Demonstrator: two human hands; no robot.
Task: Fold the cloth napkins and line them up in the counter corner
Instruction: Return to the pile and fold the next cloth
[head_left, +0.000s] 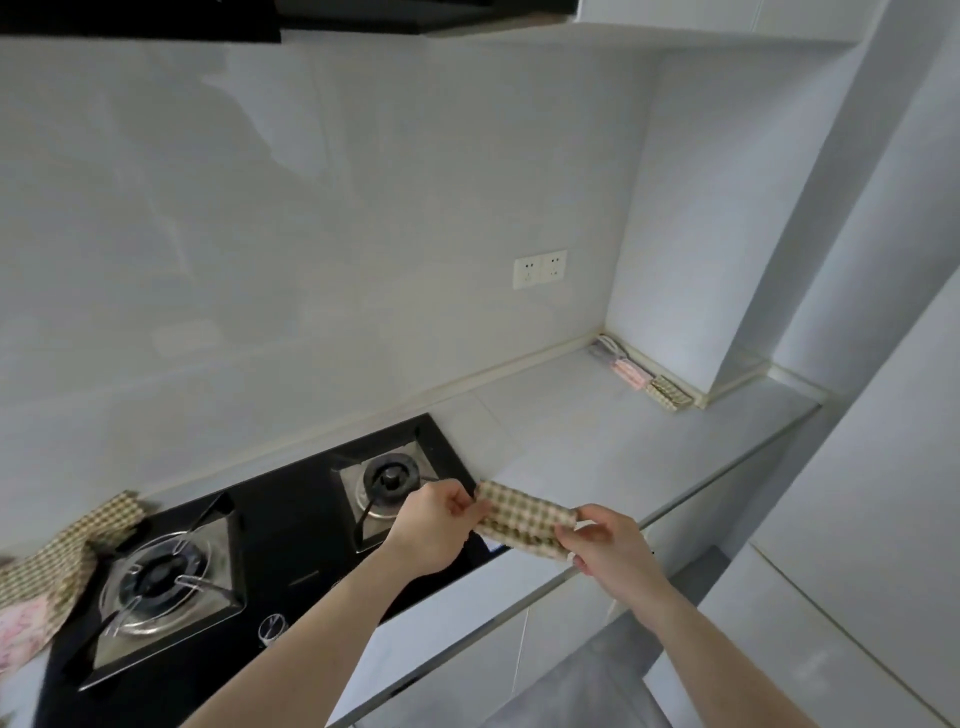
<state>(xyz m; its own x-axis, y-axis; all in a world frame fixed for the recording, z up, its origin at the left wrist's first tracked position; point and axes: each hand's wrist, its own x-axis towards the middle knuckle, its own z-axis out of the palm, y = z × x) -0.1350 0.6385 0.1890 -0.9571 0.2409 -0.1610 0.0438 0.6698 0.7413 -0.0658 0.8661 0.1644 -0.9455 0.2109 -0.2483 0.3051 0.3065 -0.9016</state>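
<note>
I can read no text from here: the faint pale marking on the glossy black glass gas hob front is too blurred to make out.

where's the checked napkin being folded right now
In the head view it is low and right of centre: the checked napkin is held between the left hand and right hand, just right of the stove.

A folded green-checked napkin is held flat above the table edge; three folded napkins line the corner; unfolded ones lie heaped far left.
</note>
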